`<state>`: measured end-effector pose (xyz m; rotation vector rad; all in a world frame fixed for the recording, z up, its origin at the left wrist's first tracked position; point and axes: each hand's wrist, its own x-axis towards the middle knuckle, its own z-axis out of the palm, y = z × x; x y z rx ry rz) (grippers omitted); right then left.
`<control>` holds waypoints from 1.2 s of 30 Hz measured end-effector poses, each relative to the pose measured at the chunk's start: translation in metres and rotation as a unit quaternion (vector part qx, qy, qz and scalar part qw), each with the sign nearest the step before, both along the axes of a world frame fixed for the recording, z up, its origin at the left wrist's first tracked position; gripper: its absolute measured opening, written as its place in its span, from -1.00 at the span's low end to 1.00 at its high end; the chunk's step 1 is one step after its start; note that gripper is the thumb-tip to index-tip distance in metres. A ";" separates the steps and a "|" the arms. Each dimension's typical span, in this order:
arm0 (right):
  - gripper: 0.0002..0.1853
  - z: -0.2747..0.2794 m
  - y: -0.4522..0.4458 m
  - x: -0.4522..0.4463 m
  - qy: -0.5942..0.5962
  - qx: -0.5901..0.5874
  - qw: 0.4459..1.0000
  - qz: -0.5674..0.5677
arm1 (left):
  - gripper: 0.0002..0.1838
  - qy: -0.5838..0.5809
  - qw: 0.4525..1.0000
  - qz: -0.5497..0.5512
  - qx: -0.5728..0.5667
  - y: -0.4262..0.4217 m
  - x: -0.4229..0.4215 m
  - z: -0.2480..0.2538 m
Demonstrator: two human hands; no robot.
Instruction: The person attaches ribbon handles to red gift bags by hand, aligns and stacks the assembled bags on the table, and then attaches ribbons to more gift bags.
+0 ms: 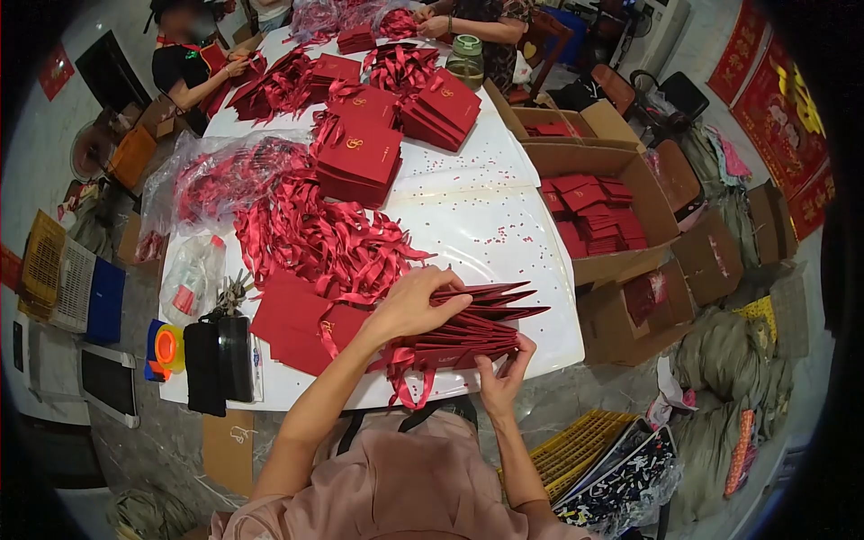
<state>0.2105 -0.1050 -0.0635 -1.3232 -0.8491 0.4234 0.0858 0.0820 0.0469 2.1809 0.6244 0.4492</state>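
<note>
At left, flat red bags (292, 319) lay on the white table (553, 337). Beside them the left hand (418, 306) arched over the bag stack (459, 342), thumb and fingers apart (whether gripping, I couldn't tell). The step looked like squaring the bundle; the next move seemed to call for even pressure. Dark red, ribbon-handled, the stack fanned open rightward, where the right hand (506, 373) pinched its near corner.

- bag bundle (454, 349): dark red
- bag stack (364, 153): same red, gold print
- ribbon pile (310, 238): brighter pinkish red
- table (547, 333): white, red and dark specks
- carton (621, 264): brown
- shirt (414, 486): dusty pink
- jar lid (467, 42): green
- pouch (203, 364): black
</note>
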 end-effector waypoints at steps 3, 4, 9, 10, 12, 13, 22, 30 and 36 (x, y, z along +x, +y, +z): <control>-0.36 0.002 0.002 -0.009 0.049 0.030 0.998 0.009 | -0.62 -0.018 0.999 0.020 0.043 -0.005 0.001 -0.002; -0.38 0.005 0.004 -0.013 0.126 0.059 0.990 0.023 | -0.63 -0.030 0.997 0.031 0.063 -0.006 0.001 -0.002; -0.45 0.013 0.005 -0.009 0.112 0.025 0.990 0.080 | -0.62 -0.033 0.999 0.026 -0.017 -0.002 0.000 -0.001; -0.47 0.010 0.001 -0.005 0.114 -0.025 0.987 0.109 | -0.61 -0.026 0.999 0.028 -0.032 -0.002 0.001 0.001; -0.48 0.003 -0.004 -0.001 0.112 -0.017 0.988 0.108 | -0.61 -0.022 0.998 0.036 -0.035 -0.002 0.002 0.005; -0.49 0.005 -0.005 0.001 0.111 -0.009 0.988 0.109 | -0.60 -0.018 0.998 0.044 -0.039 -0.002 0.002 0.008; -0.53 0.021 -0.021 0.052 0.063 0.001 0.992 0.112 | -0.62 -0.024 0.996 0.053 -0.064 0.007 0.005 0.001; -0.36 0.017 0.006 0.073 -0.007 0.018 0.996 0.086 | -0.63 -0.059 0.995 0.025 -0.077 0.018 0.004 -0.013; -0.26 0.019 0.018 0.071 0.025 0.040 0.993 0.109 | -0.61 -0.062 0.991 0.023 -0.119 0.021 0.007 -0.020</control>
